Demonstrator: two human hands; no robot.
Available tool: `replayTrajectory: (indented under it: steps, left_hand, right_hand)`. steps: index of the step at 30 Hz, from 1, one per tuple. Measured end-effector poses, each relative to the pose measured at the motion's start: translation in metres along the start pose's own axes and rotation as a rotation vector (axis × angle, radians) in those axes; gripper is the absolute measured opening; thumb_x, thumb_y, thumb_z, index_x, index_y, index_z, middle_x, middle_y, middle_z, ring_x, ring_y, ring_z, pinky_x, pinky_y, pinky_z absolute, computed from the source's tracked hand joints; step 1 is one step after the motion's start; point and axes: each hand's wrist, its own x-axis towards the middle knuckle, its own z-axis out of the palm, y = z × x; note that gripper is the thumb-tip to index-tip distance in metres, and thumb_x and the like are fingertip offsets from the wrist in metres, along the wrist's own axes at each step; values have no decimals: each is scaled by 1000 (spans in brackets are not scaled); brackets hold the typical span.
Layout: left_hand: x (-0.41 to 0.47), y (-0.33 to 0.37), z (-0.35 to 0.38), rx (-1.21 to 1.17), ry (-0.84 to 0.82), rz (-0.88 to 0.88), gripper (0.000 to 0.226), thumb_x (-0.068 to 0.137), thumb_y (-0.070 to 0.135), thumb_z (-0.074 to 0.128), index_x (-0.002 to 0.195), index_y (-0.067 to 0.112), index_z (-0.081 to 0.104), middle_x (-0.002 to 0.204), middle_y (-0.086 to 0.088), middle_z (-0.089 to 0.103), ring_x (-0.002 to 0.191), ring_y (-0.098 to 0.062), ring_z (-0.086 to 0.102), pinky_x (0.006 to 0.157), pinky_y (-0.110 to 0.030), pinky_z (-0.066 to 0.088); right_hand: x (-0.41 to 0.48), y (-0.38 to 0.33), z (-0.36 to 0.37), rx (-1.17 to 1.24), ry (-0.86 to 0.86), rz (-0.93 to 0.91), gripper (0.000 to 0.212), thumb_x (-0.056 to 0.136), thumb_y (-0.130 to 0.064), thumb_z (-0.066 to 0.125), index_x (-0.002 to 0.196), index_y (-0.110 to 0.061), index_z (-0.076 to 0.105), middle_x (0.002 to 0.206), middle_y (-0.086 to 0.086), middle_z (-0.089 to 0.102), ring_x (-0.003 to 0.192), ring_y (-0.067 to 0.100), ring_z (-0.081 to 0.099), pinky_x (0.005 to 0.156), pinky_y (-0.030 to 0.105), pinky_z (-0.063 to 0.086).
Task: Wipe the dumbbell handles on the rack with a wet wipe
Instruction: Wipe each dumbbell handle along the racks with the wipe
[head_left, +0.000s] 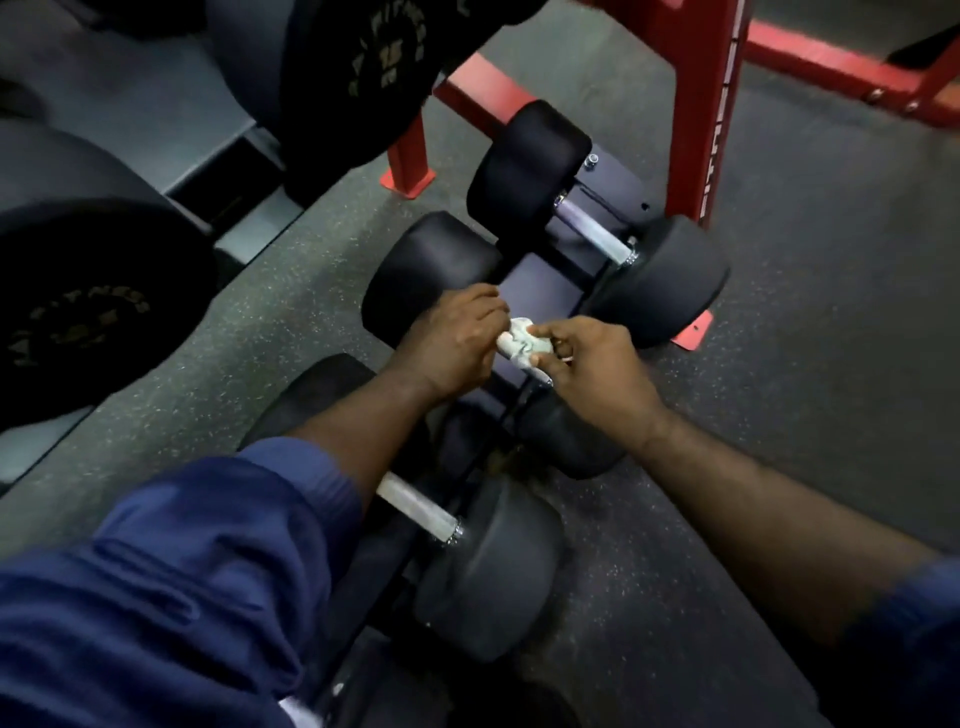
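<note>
At mid-frame your left hand (452, 343) and right hand (592, 364) pinch the crumpled white wet wipe (521, 345) over the middle black dumbbell (426, 270); upper grey metal handle (597, 234) and lower grey metal handle (418, 506) appear outstanding.

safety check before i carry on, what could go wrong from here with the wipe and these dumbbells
The wipe is crumpled into a small wad, so it may cover little of a handle and miss spots.
Fingers work in the tight gap between the dumbbell heads; if a dumbbell rolls, they could get pinched.
The near handle and far handle lie bare and might get skipped.
</note>
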Motion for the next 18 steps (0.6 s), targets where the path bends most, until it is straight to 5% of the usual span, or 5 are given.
replayTrajectory:
  steps: [2, 5, 9, 11, 18]
  left_hand:
    - [12, -14, -5, 78, -31, 14, 25, 76, 13, 53, 90, 10, 73, 101, -7, 74, 110, -30, 67, 97, -46, 47]
    - [31, -31, -7, 189, -113, 46, 26, 80, 22, 54, 94, 16, 75, 106, -3, 76, 110, -26, 70, 110, -46, 33]
    - [68, -54, -12, 249, -190, -41, 22, 91, 27, 55, 90, 12, 71, 95, -14, 74, 87, -37, 69, 85, -47, 48]
    - [60, -53, -14, 286, -198, -66, 18, 90, 26, 56, 83, 13, 67, 81, -13, 68, 75, -38, 63, 74, -47, 44]
    - [66, -54, -9, 265, -179, -42, 13, 82, 22, 58, 80, 12, 65, 81, -13, 67, 79, -37, 61, 82, -46, 43]
  right_hand:
    - [10, -1, 8, -39, -32, 20, 25, 83, -20, 82, 107, -15, 78, 99, 0, 77, 84, 16, 70, 83, 32, 57]
    - [27, 9, 12, -139, -6, 57, 23, 82, -32, 83, 98, -15, 79, 90, 2, 78, 80, 19, 71, 74, 23, 50]
    - [56, 12, 32, -57, 8, 192, 16, 83, -29, 81, 92, -15, 80, 85, 4, 77, 79, 19, 71, 69, 18, 40]
    - [65, 7, 51, 13, 34, 220, 8, 84, -22, 78, 86, -14, 81, 82, 7, 77, 75, 20, 70, 66, 18, 39]
    - [67, 2, 98, 185, 10, 323, 16, 83, -21, 74, 70, -14, 67, 73, 13, 71, 68, 30, 67, 60, 39, 52]
